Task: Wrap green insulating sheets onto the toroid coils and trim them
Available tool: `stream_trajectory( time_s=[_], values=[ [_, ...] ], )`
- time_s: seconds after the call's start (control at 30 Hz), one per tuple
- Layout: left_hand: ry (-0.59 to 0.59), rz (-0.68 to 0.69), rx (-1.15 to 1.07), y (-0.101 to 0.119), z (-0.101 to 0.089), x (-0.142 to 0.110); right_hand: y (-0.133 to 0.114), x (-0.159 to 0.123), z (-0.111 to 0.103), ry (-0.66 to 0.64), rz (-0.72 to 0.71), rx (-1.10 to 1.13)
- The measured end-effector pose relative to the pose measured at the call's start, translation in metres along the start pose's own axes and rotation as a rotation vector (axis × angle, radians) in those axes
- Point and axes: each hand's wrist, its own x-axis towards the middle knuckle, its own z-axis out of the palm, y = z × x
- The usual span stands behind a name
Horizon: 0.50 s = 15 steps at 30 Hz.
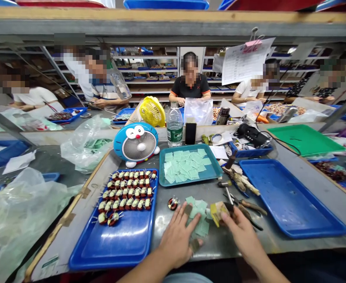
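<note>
Your left hand (177, 237) is open, fingers spread over the green squares (201, 224) on the bench (162, 224); your right hand (243, 232) has its grip closed on a yellow-wrapped piece (218, 213) beside them.

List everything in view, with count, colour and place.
coils: about thirty, red-brown and cream, front left
trays: many, blue, teal and green, across benches
slips: many, pale green, centre
fans: two, blue and yellow, behind coils
bottle: one, clear, behind slips
phone: one, black, beside bottle
tools: several, brown-black, front right
sheet: one, white, hanging upper right
people: at least five, varied clothes, opposite
left hand: one, bare, on slips
right hand: one, bare, holding yellow piece
</note>
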Motion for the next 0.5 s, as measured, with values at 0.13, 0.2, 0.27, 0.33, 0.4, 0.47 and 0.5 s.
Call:
stream_trajectory(
  time_s=[0.13, 0.2, 0.27, 0.33, 0.4, 0.47, 0.5],
  values=[
    [0.059, 0.019, 0.013, 0.003, 0.012, 0.032, 0.013, -0.011, 0.014, 0.06, 0.053, 0.167],
    [0.084, 0.0, 0.039, 0.003, 0.015, 0.049, 0.011, -0.01, 0.009, 0.103, 0.057, 0.195],
    [0.102, -0.022, 0.062, 0.003, 0.013, 0.06, 0.008, -0.009, -0.001, 0.13, 0.057, 0.194],
    [0.118, -0.029, 0.083, 0.004, 0.007, 0.065, 0.007, -0.012, -0.011, 0.135, 0.059, 0.181],
    [0.135, -0.023, 0.104, 0.004, -0.004, 0.065, 0.01, -0.017, -0.019, 0.136, 0.077, 0.168],
    [0.17, -0.051, 0.134, -0.002, -0.018, 0.068, 0.017, -0.023, -0.023, 0.145, 0.108, 0.157],
    [0.198, -0.092, 0.156, -0.008, -0.027, 0.071, 0.02, -0.025, -0.023, 0.153, 0.12, 0.152]
  ],
)
